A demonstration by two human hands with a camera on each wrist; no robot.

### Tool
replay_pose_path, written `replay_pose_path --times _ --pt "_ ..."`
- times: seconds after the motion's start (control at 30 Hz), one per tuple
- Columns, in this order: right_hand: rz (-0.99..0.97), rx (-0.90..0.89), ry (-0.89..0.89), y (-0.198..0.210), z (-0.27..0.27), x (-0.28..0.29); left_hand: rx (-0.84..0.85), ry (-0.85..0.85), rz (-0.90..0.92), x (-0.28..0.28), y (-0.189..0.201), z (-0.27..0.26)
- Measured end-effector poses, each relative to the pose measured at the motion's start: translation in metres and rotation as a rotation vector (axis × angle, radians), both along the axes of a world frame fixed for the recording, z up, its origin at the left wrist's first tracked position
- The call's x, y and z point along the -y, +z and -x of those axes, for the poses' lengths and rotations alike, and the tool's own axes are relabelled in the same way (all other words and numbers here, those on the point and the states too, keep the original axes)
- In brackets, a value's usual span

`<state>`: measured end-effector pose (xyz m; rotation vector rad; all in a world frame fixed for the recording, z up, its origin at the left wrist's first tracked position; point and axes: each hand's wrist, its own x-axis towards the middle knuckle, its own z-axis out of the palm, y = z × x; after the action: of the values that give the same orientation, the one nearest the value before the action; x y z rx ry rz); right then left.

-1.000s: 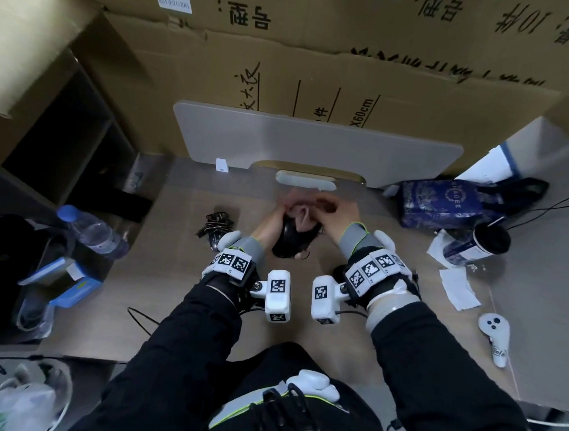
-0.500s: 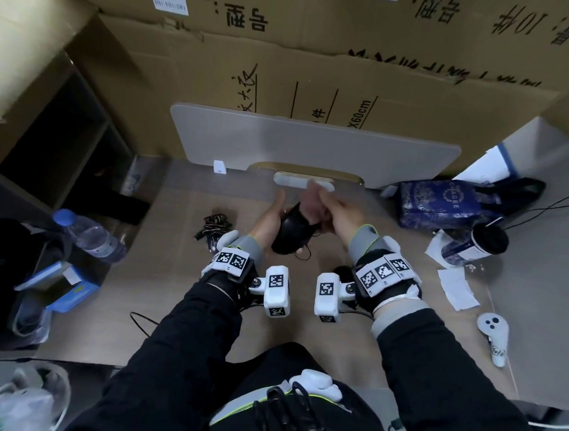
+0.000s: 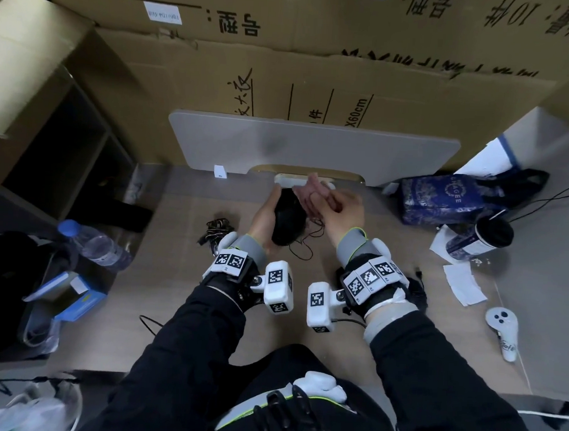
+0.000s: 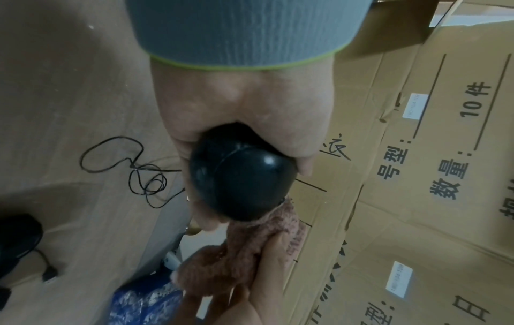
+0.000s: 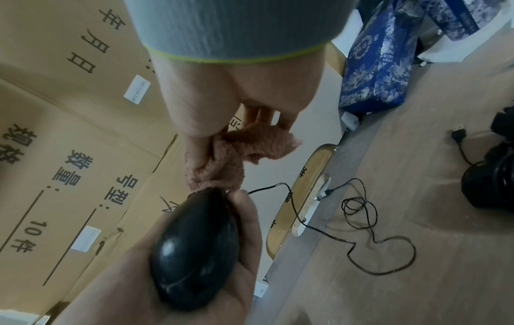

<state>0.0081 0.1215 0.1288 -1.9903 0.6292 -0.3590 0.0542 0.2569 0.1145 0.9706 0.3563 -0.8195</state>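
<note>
mouse (image 3: pixel 288 220), black and glossy, sits in the left hand (image 3: pixel 263 216), whose palm cradles it from the left and below with the fingers curled round its body. it is held in the air over the far middle of the tabletop (image 3: pixel 182 292), not resting on it. its long axis runs near to far, tipped a little to the left at the far end. the right hand (image 3: pixel 342 211) is just to the right of that far end and pinches a bunched pinkish-brown cloth (image 3: pixel 310 192) in curled fingers. the cloth touches the mouse's far tip, where the thin black cable (image 3: pixel 304 245) seems to leave it. the cable hangs down and lies in loose loops on the tabletop below.

so the work looks like wiping the mouse. the right hand is the nearer one for the next stroke. a pass would likely run along the long axis, from the far tip towards the near, rounded end, while the left hand keeps the body steady.

the cardboard boxes (image 3: pixel 315 70) behind carry readable print: "x60cm", "10件", "数量:" and "号型:", plus some handwritten characters i cannot make out for certain. the blue bag (image 3: pixel 440 199) at the far right shows letters ending in "agee". a dark-lidded cup (image 3: pixel 481 238) lies on its side near it, and its print is too small to read.
</note>
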Motion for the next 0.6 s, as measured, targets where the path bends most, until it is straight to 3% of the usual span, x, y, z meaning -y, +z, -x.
replay_pose_path --times 0.17,0.27,0.43,0.5,0.6 --pt "-0.215 -0.058 0.151 0.011 0.01 -0.013 0.016 0.057 -0.056 0.004 -0.005 0.0" --pt "-0.297 -0.066 0.213 0.015 0.013 -0.017 -0.007 0.152 0.03 0.0 -0.01 -0.003" --pt "-0.213 -0.18 0.382 0.005 0.017 -0.025 -0.122 0.312 0.046 -0.002 -0.013 -0.015" --pt "-0.211 -0.198 0.378 0.001 0.019 -0.033 -0.112 0.38 0.035 0.0 -0.01 -0.017" --pt "-0.177 -0.17 0.312 -0.001 0.018 -0.031 -0.044 0.353 0.028 0.002 -0.01 -0.018"
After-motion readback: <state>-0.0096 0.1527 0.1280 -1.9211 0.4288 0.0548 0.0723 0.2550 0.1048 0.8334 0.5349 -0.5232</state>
